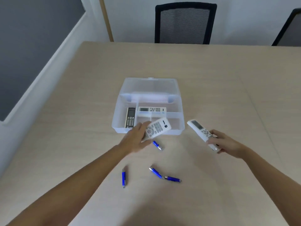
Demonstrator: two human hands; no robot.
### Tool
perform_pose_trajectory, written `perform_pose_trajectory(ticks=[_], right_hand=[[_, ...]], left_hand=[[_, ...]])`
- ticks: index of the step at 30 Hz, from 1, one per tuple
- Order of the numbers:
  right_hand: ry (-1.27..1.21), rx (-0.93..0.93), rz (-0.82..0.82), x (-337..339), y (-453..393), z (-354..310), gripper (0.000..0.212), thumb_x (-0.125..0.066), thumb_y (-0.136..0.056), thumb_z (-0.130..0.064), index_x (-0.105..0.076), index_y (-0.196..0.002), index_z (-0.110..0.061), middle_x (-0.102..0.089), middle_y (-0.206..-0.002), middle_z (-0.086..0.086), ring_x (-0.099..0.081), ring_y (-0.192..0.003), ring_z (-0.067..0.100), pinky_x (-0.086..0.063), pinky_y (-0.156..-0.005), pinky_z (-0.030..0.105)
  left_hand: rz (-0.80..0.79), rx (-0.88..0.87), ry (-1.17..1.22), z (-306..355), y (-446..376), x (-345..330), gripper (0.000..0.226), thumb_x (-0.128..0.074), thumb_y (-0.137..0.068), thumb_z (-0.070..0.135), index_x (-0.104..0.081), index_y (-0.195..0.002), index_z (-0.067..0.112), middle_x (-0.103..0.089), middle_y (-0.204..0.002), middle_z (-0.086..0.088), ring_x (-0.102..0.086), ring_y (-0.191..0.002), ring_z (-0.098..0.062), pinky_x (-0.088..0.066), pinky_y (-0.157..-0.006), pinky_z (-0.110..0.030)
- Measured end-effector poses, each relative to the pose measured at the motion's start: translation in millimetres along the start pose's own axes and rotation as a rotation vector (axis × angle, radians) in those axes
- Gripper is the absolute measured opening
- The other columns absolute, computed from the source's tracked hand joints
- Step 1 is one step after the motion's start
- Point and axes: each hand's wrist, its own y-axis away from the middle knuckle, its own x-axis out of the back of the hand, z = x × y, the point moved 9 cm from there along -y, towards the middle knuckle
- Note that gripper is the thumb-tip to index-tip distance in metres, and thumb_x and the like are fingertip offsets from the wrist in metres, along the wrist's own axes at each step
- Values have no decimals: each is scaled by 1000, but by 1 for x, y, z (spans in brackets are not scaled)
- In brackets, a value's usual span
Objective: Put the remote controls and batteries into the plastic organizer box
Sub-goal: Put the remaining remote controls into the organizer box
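Note:
A clear plastic organizer box (182, 121) stands open mid-table, lid (149, 85) tipped back. Inside lie a black-and-silver remote (130, 118) in the left compartment and a white remote (152, 109) in the rear one. My left hand (136, 140) holds a white remote (157, 127) tilted over the box's front edge. To the right of the box, my right hand (224, 143) grips another white remote (201, 132) by its lower end. Several blue batteries lie on the table: one (157, 145) by my left hand, one (124, 177) nearer me, and two (156, 172) (173, 178) end to end.
The beige table (211, 79) stretches beyond the box. A black mesh chair (184, 23) stands at the far edge, and part of a second chair (290, 28) shows at the far right. The table's left edge drops toward a white wall.

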Motion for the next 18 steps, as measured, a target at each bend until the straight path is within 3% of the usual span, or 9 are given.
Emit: perform_pose_trajectory(ticks=[5, 9, 14, 18], right_hand=[[-129, 103, 58, 24, -29, -55, 46, -66, -67, -28, -55, -112, -33, -60, -97, 3, -53, -83, 20, -40, -66, 32], [-123, 163, 89, 30, -63, -92, 47, -64, -68, -25, -54, -112, -37, -65, -105, -1, -60, -88, 17, -46, -71, 32], [-101, 218, 78, 31, -99, -122, 47, -67, -68, -22, -55, -111, -36, -65, -103, -5, -63, -84, 11, -49, -68, 25], [-74, 257, 99, 29, -124, -135, 45, -70, -71, -16, -55, -110, -35, -65, -100, -8, -63, -86, 13, -49, -69, 26]], left_hand=[[-6, 95, -78, -20, -109, 38, 65, -46, -92, 50, -21, -147, 26, -47, -119, -11, -57, -100, -30, -50, -87, -41], [-133, 117, -204, -40, -170, 26, 45, -27, -101, 35, -27, -146, 29, -49, -126, -13, -55, -109, -34, -42, -92, -43], [-262, 60, -419, -63, -192, 8, 40, -22, -103, 23, -36, -140, 33, -54, -120, -9, -53, -110, -28, -31, -99, -45], [-237, 68, -455, -75, -191, -1, 35, -34, -99, 19, -48, -126, 36, -48, -125, -4, -40, -122, -27, -18, -107, -51]])
